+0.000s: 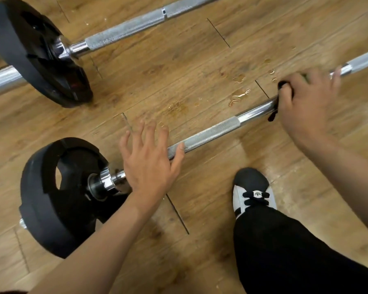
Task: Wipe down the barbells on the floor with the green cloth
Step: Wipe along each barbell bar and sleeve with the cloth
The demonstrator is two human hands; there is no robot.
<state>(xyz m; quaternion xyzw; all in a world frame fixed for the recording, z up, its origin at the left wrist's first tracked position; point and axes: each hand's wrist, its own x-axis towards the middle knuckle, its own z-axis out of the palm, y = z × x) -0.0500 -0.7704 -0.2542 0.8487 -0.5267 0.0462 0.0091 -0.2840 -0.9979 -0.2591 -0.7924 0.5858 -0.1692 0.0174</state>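
Observation:
The near barbell (212,132) lies diagonally on the wooden floor, its black plate (51,200) at the lower left. My left hand (149,160) hovers over the bar beside the plate, fingers spread and straight. My right hand (306,102) is curled over the bar further right, gripping a dark cloth (273,112) around the chrome shaft. Only a dark edge of the cloth shows under the fingers; the hand is blurred. A second barbell (125,28) lies further away.
The second barbell's black plate (36,52) stands at the upper left, with its chrome sleeve (2,81) reaching the left edge. Wet drops (238,92) lie on the floor between the bars. My black-and-white shoe (253,192) and black trouser leg stand just behind the near bar.

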